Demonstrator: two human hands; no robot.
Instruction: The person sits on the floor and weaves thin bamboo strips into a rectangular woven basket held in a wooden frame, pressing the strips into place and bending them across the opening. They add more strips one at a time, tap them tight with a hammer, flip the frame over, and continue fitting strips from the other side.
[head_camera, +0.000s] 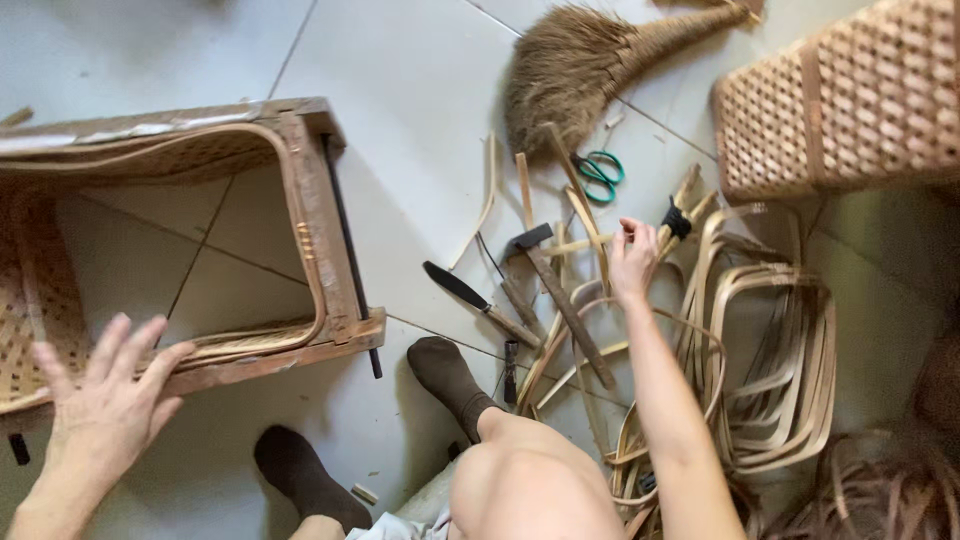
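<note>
Head view, left hand on wooden frame, right hand fingertips hidden among bamboo strips

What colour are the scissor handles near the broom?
Green; the scissors lie on the floor tiles just below the broom, clearest in the head view.

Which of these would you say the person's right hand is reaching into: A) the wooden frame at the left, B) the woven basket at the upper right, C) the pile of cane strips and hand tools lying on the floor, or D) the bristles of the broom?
C: the right hand is down among the loose cane strips beside the hammer, while the left hand rests on the wooden frame.
</note>
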